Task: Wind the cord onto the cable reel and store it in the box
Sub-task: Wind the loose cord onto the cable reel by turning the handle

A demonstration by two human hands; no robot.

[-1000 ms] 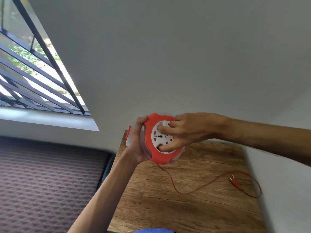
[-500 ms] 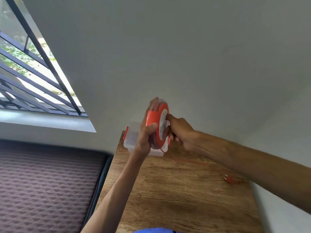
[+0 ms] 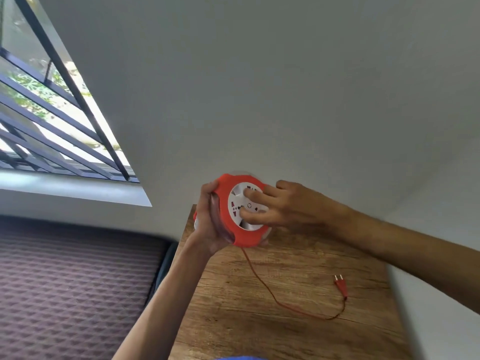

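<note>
Two bare hands are holding a round orange-and-white plastic cable reel (image 3: 242, 211) above a wooden tabletop (image 3: 298, 333).

The left hand (image 3: 211, 224) is gripping the reel's rim, fingers curled behind it; the right hand (image 3: 283, 206) is pressing thumb and fingertips onto the white socket face. A thin orange cord (image 3: 262, 280) is trailing down from the reel across the wood — ending in a two-pin orange plug (image 3: 340, 283) lying well apart from the reel.

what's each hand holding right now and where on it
The left hand grips the cable reel by its left rim and back, holding it above the table. The right hand has fingertips on the reel's white socket face. The plug lies loose.
</note>
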